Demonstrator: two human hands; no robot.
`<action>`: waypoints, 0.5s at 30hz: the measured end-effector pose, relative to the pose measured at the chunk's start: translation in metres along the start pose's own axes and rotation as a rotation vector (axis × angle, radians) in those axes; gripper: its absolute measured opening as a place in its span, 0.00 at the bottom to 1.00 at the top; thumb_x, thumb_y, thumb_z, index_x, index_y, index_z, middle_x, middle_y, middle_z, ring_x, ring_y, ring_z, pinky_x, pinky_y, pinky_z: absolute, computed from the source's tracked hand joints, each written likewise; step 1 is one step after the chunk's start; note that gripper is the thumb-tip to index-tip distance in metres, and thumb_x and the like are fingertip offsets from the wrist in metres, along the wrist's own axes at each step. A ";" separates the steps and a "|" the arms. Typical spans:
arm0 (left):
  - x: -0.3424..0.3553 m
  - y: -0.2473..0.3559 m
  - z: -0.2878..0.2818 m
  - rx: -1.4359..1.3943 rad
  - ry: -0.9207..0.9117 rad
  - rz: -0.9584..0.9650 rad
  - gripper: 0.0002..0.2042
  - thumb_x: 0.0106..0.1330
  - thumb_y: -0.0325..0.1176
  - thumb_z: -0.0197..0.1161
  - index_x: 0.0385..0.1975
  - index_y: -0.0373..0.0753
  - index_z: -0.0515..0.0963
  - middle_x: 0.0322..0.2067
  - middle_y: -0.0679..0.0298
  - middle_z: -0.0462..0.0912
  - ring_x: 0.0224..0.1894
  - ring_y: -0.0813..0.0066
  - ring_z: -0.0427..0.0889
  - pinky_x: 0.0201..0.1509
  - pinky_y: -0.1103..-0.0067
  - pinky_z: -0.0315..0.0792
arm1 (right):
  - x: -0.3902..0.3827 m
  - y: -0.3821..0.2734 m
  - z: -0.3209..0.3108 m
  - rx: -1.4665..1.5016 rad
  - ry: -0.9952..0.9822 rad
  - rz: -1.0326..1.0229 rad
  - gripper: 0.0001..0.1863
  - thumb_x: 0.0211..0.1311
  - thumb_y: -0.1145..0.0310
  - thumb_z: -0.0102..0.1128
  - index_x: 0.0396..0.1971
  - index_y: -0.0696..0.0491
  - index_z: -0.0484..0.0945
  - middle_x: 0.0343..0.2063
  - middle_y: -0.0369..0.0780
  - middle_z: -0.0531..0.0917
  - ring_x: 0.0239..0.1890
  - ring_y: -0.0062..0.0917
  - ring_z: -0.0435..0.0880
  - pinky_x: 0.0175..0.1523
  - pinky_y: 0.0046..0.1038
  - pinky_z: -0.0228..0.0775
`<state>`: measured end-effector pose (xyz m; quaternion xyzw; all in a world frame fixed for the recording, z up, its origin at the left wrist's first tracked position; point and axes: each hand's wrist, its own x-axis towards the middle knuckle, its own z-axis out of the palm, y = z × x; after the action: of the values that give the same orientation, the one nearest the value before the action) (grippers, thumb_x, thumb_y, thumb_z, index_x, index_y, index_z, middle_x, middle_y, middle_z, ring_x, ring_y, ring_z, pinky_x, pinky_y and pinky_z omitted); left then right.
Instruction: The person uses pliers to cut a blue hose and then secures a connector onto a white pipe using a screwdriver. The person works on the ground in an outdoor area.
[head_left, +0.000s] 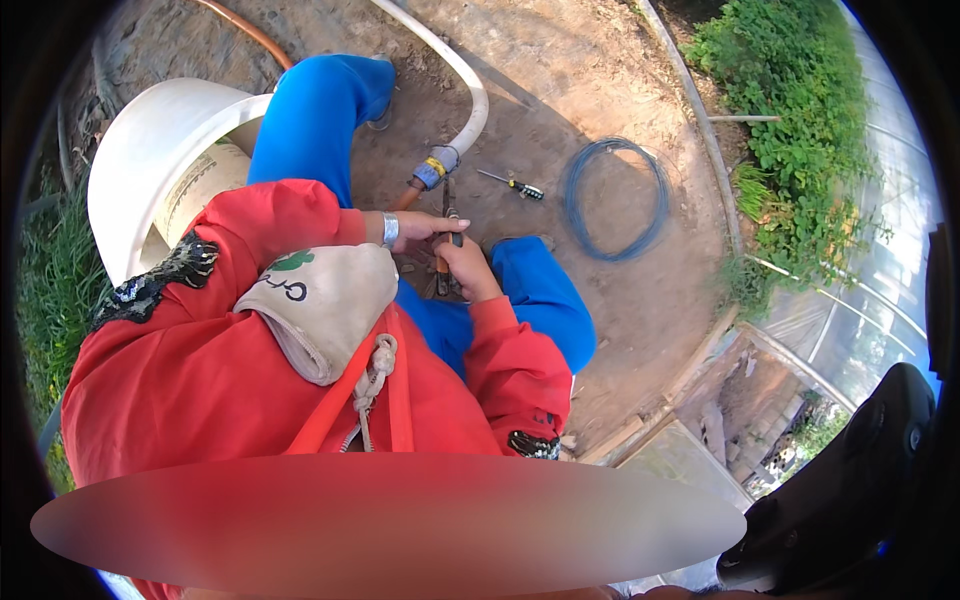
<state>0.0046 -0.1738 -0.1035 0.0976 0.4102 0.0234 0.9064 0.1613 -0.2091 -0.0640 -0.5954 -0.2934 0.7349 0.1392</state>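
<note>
Pliers (441, 266) with orange on the handles are at the middle of the view, upright between the two hands, above the bare ground and in front of the bent blue-trousered knee (540, 290). The right hand (472, 270) is closed round them from the right side, fingers curled in and thumb lying up near the upper part of the tool. The left hand (412, 232), a silver band (390, 229) at its wrist, is partly closed, its fingers reaching across to the top of the pliers and meeting the right thumb; the tool is small and covered here, so I cannot tell whether these fingers grip it or only rest against it.

The left forearm comes in from the left, nearly level, in a red sleeve (300, 215); the right forearm rises from below, tilted up and leftward, its elbow bent. Just above the hands is a blue-grey hose coupling (436, 167) with a yellow band, and to its right lies a screwdriver (525, 188).
</note>
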 end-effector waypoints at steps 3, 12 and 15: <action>0.005 -0.006 0.009 -0.121 0.030 0.025 0.21 0.60 0.52 0.65 0.40 0.39 0.78 0.38 0.60 0.83 0.38 0.67 0.82 0.45 0.70 0.75 | -0.013 -0.006 0.013 -0.012 0.015 0.003 0.17 0.53 0.69 0.59 0.43 0.56 0.71 0.26 0.36 0.76 0.26 0.20 0.73 0.30 0.24 0.65; 0.000 0.003 0.023 -0.211 0.109 0.262 0.17 0.58 0.40 0.68 0.40 0.34 0.77 0.39 0.59 0.83 0.42 0.72 0.80 0.50 0.75 0.74 | -0.051 -0.017 0.034 0.435 0.055 0.368 0.18 0.58 0.64 0.62 0.45 0.53 0.71 0.32 0.37 0.79 0.32 0.25 0.81 0.35 0.30 0.74; -0.007 0.009 0.024 -0.148 0.134 0.260 0.18 0.57 0.42 0.69 0.39 0.34 0.77 0.35 0.60 0.82 0.42 0.72 0.80 0.50 0.76 0.73 | -0.037 -0.018 0.030 0.432 0.010 0.363 0.07 0.60 0.65 0.59 0.34 0.52 0.75 0.28 0.36 0.80 0.28 0.23 0.79 0.31 0.29 0.73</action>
<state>0.0185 -0.1692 -0.0814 0.0810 0.4510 0.1770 0.8711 0.1392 -0.2234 -0.0201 -0.5984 -0.0178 0.7904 0.1303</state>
